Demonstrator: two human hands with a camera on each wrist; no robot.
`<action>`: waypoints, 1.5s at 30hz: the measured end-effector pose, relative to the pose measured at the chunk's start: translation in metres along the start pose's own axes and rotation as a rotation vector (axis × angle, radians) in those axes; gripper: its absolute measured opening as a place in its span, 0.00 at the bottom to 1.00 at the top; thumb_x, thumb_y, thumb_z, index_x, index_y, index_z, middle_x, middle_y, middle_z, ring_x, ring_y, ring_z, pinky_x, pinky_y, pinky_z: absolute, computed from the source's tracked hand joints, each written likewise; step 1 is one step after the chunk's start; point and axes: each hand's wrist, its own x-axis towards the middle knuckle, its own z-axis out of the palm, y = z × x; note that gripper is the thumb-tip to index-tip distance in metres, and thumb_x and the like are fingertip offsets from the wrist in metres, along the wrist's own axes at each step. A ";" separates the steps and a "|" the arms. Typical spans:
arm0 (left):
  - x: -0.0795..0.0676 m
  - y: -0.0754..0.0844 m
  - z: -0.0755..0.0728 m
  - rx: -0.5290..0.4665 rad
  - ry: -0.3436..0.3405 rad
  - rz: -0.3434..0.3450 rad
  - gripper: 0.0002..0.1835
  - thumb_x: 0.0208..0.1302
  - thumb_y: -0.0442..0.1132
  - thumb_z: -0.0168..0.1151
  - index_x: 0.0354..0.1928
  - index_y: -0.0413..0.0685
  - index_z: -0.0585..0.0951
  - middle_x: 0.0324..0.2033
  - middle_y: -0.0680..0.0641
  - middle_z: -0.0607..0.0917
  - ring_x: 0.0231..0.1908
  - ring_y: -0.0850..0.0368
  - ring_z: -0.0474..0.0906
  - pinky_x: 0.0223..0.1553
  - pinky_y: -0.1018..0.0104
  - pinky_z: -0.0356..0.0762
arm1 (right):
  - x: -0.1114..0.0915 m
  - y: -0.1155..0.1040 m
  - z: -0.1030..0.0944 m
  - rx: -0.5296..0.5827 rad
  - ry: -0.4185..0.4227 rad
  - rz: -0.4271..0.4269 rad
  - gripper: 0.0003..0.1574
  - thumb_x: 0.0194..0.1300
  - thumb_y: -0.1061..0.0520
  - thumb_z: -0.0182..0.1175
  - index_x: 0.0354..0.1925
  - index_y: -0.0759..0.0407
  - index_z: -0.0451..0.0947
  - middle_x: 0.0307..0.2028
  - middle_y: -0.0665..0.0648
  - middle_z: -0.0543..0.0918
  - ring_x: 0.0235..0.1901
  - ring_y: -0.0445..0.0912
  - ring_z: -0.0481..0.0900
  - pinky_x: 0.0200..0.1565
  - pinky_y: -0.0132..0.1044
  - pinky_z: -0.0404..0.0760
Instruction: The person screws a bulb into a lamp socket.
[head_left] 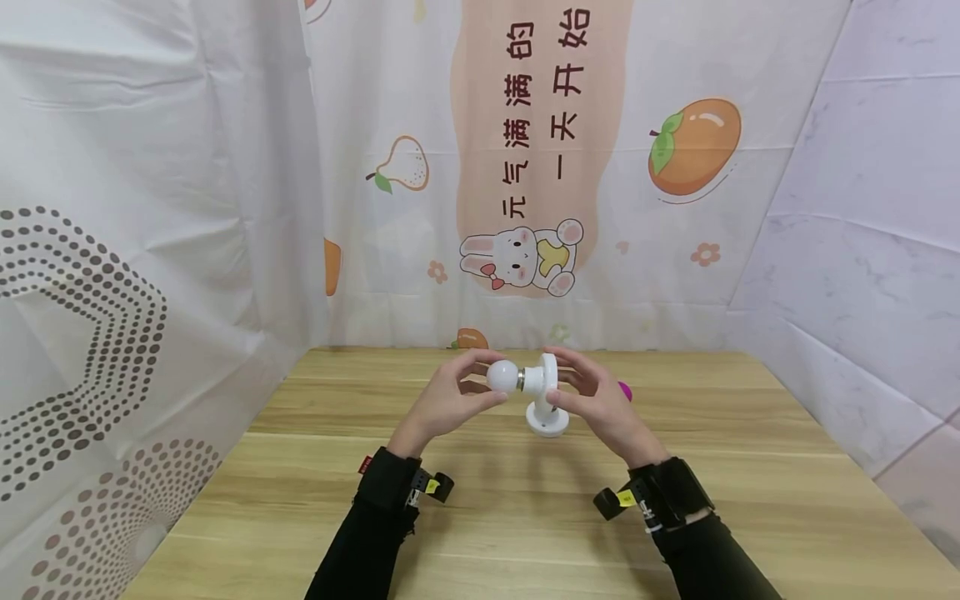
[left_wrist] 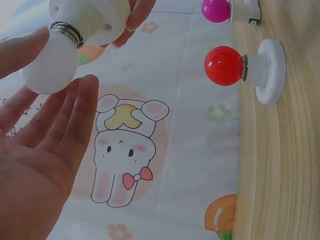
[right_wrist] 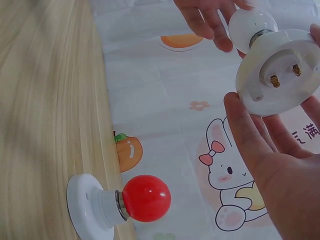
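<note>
In the head view, a white light bulb (head_left: 502,376) sits in a white lamp holder (head_left: 550,375), raised above the table and lying sideways. My left hand (head_left: 446,398) has thumb and fingers around the bulb's globe. At the other end, my right hand (head_left: 603,400) grips the round base of the holder by its rim. Part of the metal screw collar (left_wrist: 66,33) shows between bulb and socket in the left wrist view. From the right wrist view, the holder's underside with two brass contacts (right_wrist: 275,81) faces the camera.
On the wooden table (head_left: 480,517), a red bulb (left_wrist: 223,65) stands in a white round holder (left_wrist: 272,70) beyond the hands. A magenta bulb (left_wrist: 216,9) in another white holder is farther right, mostly behind my right hand in the head view. Printed curtains (head_left: 390,250) hang behind the table.
</note>
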 end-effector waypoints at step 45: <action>0.000 -0.001 0.001 0.033 0.037 -0.118 0.15 0.69 0.42 0.68 0.53 0.42 0.85 0.39 0.45 0.88 0.34 0.53 0.85 0.40 0.58 0.85 | 0.000 0.001 0.001 -0.008 -0.021 -0.010 0.40 0.67 0.63 0.65 0.74 0.59 0.65 0.65 0.57 0.73 0.62 0.49 0.75 0.53 0.43 0.82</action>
